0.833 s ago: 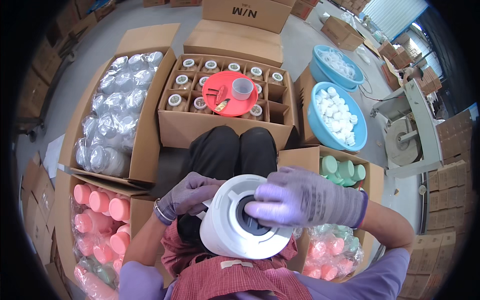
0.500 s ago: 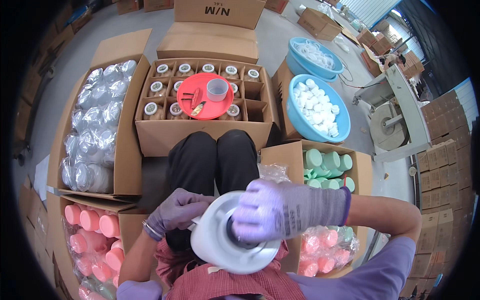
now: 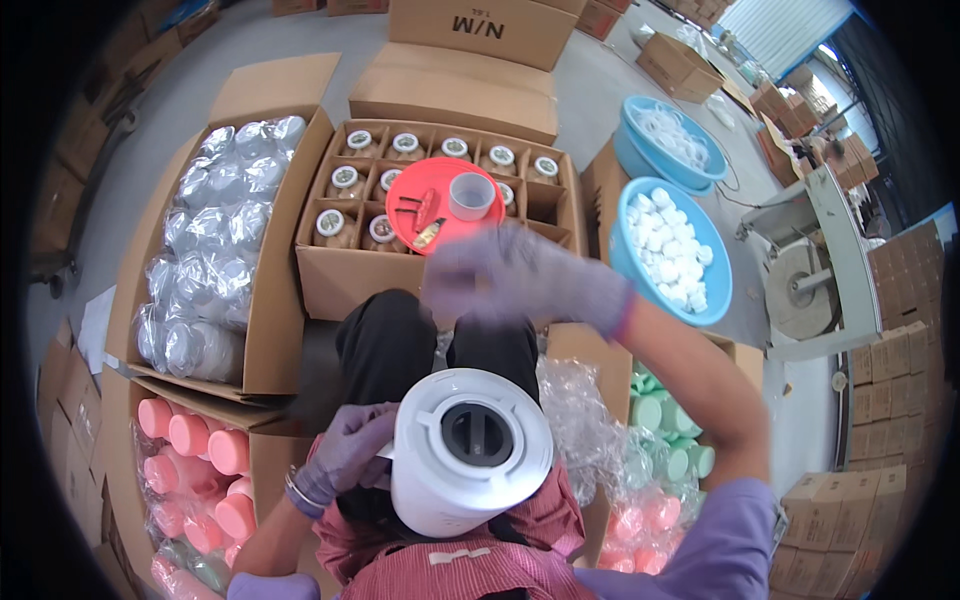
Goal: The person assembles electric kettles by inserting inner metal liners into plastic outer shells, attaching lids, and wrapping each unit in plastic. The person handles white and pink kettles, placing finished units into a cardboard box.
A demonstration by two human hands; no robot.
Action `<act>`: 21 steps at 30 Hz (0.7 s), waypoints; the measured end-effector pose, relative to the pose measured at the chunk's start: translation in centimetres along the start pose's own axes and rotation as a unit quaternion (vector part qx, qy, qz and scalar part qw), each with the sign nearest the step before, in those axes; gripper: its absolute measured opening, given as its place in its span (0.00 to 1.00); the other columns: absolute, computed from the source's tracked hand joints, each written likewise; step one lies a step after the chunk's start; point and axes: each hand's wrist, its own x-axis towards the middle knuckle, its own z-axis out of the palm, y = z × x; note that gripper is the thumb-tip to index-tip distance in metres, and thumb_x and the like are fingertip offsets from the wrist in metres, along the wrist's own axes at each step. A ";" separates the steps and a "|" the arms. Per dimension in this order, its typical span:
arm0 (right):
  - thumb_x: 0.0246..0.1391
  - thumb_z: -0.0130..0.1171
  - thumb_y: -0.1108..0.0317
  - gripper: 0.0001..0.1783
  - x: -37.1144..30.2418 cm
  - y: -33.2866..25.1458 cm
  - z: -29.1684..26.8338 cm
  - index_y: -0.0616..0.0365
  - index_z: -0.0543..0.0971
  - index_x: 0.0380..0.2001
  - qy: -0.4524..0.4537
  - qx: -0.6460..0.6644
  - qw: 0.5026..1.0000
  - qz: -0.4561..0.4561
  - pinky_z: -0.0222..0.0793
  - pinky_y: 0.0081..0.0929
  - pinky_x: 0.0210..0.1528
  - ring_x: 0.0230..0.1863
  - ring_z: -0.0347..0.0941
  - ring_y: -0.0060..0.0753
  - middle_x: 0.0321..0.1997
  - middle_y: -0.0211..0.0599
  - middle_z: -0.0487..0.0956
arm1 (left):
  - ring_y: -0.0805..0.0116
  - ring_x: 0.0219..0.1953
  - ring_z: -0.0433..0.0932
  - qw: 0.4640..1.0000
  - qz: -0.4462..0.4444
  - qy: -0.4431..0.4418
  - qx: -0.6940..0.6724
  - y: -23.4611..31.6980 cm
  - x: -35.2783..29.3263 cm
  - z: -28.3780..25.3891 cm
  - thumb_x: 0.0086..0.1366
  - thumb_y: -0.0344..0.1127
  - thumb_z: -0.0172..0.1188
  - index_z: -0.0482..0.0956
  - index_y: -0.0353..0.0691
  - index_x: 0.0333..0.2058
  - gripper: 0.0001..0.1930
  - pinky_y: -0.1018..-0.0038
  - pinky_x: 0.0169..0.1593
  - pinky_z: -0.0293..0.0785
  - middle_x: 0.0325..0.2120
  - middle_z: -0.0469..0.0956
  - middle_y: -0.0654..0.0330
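White jug: lower centre of the frame, black plug set in its ringed upper face
Left hand: lower centre, left of the jug, fingers curled round its handle
Right hand: frame centre, blurred; cannot tell how open or whether holding anything
Red plate: upper centre, carrying a cup

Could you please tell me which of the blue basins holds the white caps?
The nearer basin, closer to the right hand: it holds a heap of white caps, while the farther basin holds pale, ring-like pieces.
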 end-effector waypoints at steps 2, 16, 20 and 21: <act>0.56 0.57 0.56 0.13 4.1 10.2 2.5 0.47 0.82 0.40 -0.022 -0.293 0.945 0.142 0.69 0.48 0.45 0.46 0.77 0.43 0.44 0.37 0.79 | 0.85 0.17 0.68 0.999 0.046 0.020 0.021 -0.5 1.0 0.2 0.73 0.42 0.52 0.75 0.31 0.56 0.22 0.85 0.21 0.67 0.25 0.79 0.69; 0.48 0.63 0.64 0.12 7.4 22.6 9.9 0.56 0.79 0.36 0.070 -0.030 0.972 0.221 0.72 0.42 0.46 0.44 0.77 0.40 0.42 0.39 0.79 | 0.84 0.14 0.67 0.998 -0.018 -0.041 -0.039 -0.4 0.6 -2.9 0.73 0.39 0.49 0.72 0.36 0.61 0.22 0.84 0.17 0.62 0.20 0.76 0.68; 0.61 0.57 0.61 0.12 1.0 6.2 0.6 0.61 0.77 0.34 0.062 0.491 0.809 0.317 0.75 0.24 0.36 0.33 0.80 0.25 0.34 0.35 0.79 | 0.83 0.12 0.67 0.999 -0.019 -0.042 -0.013 0.9 0.9 -2.4 0.73 0.41 0.51 0.75 0.33 0.57 0.21 0.84 0.16 0.62 0.19 0.77 0.67; 0.59 0.60 0.64 0.10 -1.0 2.6 -1.0 0.59 0.78 0.29 0.008 0.478 0.830 0.287 0.74 0.24 0.36 0.34 0.79 0.26 0.34 0.35 0.79 | 0.83 0.12 0.67 0.999 -0.005 -0.049 -0.002 0.9 1.0 -2.2 0.72 0.42 0.51 0.75 0.33 0.56 0.21 0.84 0.16 0.62 0.19 0.77 0.67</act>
